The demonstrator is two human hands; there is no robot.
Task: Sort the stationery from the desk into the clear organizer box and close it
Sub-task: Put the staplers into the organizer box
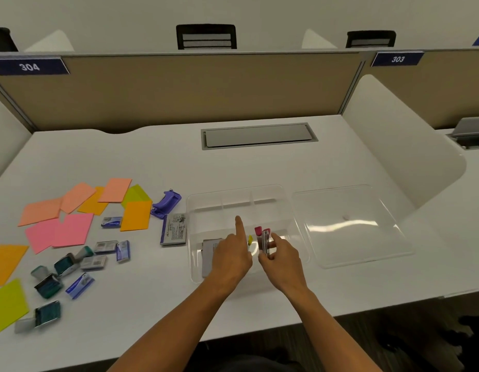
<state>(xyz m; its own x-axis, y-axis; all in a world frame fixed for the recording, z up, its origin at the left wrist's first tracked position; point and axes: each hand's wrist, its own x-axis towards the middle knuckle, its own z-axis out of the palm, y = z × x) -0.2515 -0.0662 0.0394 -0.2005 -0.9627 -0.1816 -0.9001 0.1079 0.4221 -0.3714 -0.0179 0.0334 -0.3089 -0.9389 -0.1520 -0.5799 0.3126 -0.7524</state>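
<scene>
The clear organizer box sits open at the desk's middle, its clear lid lying flat to the right. My right hand holds a small upright bundle of index tabs with pink and yellow tips over the box's front part. My left hand hovers over the box with its index finger pointing up and away. A grey packet lies inside the box under my left hand. Another grey packet lies just left of the box.
Left of the box lie a purple hole punch, pink, orange and yellow sticky notes, several blue staple boxes and teal clip cases. A grey cable hatch sits at the desk's back. Partition panels stand behind and at right.
</scene>
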